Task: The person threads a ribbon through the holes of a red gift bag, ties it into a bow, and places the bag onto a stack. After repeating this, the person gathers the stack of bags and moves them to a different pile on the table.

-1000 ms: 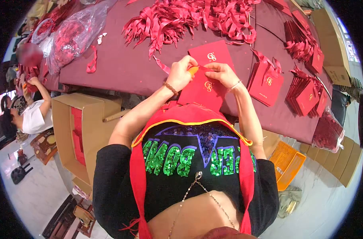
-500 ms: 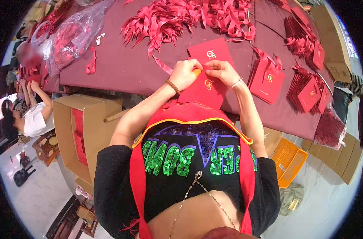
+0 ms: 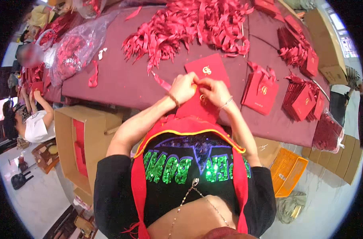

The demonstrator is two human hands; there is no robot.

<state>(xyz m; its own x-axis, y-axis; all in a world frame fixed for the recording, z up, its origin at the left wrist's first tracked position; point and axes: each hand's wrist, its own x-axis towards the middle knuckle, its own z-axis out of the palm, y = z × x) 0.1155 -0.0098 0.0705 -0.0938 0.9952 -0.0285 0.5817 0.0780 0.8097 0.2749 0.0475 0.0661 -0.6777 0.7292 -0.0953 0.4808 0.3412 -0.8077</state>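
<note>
My left hand and my right hand meet over a red paper gift bag with a gold logo, at the table's near edge. Both are closed, fingertips pinched together at the bag's upper edge. Whatever small part they grip there is hidden by the fingers. Just beyond them lies another red bag with the same logo, partly covered by my fingers. A loose red ribbon trails beside my left hand.
A large heap of red ribbons lies on the dark red tablecloth. Ribboned bags are stacked at right, with more bundles beyond. Below the table are an open cardboard box and an orange basket. A co-worker sits at left.
My right hand has drawn in toward the left, its fingers more curled and covering more of the near bag's logo. The view has shifted, so the table appears lower.
</note>
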